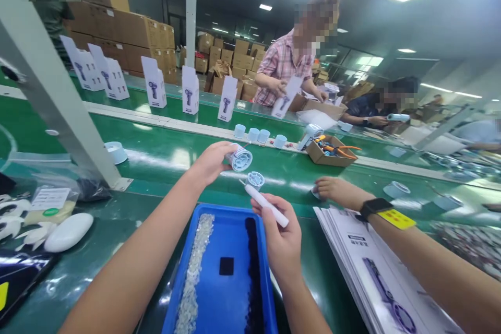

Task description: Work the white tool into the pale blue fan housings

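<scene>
Head view: left hand [213, 160] pinching round pale-blue ribbed plastic cap [241, 159]; right hand [279, 237] fingers gripping white cylindrical handle [266, 205]; keeping cap square aids mating.

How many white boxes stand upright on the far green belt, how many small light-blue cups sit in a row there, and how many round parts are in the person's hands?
Upright white boxes: 6
Light-blue cups: 4
Round parts, left hand and right hand: 2
Total: 12
</scene>
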`<state>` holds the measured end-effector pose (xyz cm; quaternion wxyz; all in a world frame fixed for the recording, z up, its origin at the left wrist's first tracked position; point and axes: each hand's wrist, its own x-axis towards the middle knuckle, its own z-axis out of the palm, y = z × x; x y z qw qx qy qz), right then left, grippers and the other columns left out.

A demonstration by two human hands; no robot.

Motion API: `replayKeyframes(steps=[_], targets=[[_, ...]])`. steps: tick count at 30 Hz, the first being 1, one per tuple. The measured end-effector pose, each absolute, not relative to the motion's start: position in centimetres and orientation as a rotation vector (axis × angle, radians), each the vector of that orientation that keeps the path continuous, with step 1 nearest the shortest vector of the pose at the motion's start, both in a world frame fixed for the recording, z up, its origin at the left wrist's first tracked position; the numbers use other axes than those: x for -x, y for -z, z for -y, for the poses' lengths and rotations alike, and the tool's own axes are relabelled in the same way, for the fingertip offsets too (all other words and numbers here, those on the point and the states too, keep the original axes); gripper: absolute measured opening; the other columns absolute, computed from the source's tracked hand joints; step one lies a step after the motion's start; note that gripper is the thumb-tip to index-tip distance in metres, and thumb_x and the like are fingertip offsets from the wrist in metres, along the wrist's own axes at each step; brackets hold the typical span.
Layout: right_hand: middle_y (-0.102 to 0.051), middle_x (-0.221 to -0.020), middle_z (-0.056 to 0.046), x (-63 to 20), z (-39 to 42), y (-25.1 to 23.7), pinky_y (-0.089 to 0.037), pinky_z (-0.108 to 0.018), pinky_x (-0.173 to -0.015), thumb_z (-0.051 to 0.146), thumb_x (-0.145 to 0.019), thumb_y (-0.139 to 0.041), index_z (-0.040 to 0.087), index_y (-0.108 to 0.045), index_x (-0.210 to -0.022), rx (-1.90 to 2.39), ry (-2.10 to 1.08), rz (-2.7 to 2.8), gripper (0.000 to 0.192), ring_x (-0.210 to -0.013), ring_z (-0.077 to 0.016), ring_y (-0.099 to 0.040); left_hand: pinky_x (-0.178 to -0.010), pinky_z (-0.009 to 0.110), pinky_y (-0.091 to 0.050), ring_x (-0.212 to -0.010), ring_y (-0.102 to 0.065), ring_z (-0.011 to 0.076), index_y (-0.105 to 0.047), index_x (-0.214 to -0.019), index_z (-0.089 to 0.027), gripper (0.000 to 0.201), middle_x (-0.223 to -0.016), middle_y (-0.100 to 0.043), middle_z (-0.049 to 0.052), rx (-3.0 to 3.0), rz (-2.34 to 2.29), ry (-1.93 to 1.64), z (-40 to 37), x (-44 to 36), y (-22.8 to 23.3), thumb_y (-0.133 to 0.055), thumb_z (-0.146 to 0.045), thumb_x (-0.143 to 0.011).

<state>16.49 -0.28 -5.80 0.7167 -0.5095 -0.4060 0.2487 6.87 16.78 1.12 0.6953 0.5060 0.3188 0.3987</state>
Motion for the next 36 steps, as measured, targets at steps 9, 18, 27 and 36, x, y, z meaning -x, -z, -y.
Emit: replayKeyframes(steps=[9,18,27,36], targets=[[-0.067,-0.116,-0.010,-16.9,-0.3,5.5,-0.051,-0.041,-0.095,0.038,-0.093,-0.052,0.019,-0.056,-0.115,1.079,-0.602,0.868,0.029,-0.109,-0.0225,-0.063,-0.059,0.026,-0.045,-0.066,-0.055,0.0141,-0.060,-0.074,-0.016,0.017,-0.073,-0.060,0.000,-1.335,-0.798,-0.816,-14.7,-8.1,-2.0,-0.067,-0.031,-0.069],[-0.069,-0.112,-0.010,-17.0,-0.3,5.5,-0.051,-0.042,-0.094,0.040,-0.092,-0.053,0.019,-0.057,-0.114,1.094,-0.604,0.848,0.030,-0.105,-0.0228,-0.065,-0.061,0.028,-0.046,-0.063,-0.055,0.0135,-0.054,-0.071,-0.018,0.021,-0.069,-0.059,-0.001,-1.360,-0.802,-0.791,-14.6,-8.0,-2.1,-0.067,-0.034,-0.067],[-0.069,-0.111,-0.007,-17.0,-0.2,5.5,-0.051,-0.037,-0.094,0.041,-0.093,-0.054,0.022,-0.058,-0.113,1.051,-0.605,0.831,0.029,-0.105,-0.0195,-0.065,-0.062,0.025,-0.046,-0.065,-0.056,0.0124,-0.053,-0.073,-0.018,0.020,-0.071,-0.060,-0.001,-1.369,-0.801,-0.767,-14.6,-8.1,-2.2,-0.065,-0.033,-0.069],[-0.063,-0.078,-0.002,-16.6,-0.5,5.4,-0.050,-0.025,-0.062,0.050,-0.089,-0.052,0.019,-0.056,-0.117,1.189,-0.594,0.829,0.042,-0.063,-0.0131,-0.057,-0.048,0.019,-0.036,-0.054,-0.045,0.0088,-0.051,-0.066,-0.018,0.019,-0.061,-0.052,-0.004,-1.434,-0.809,-0.831,-13.4,-8.6,-2.3,-0.066,-0.028,-0.067]])
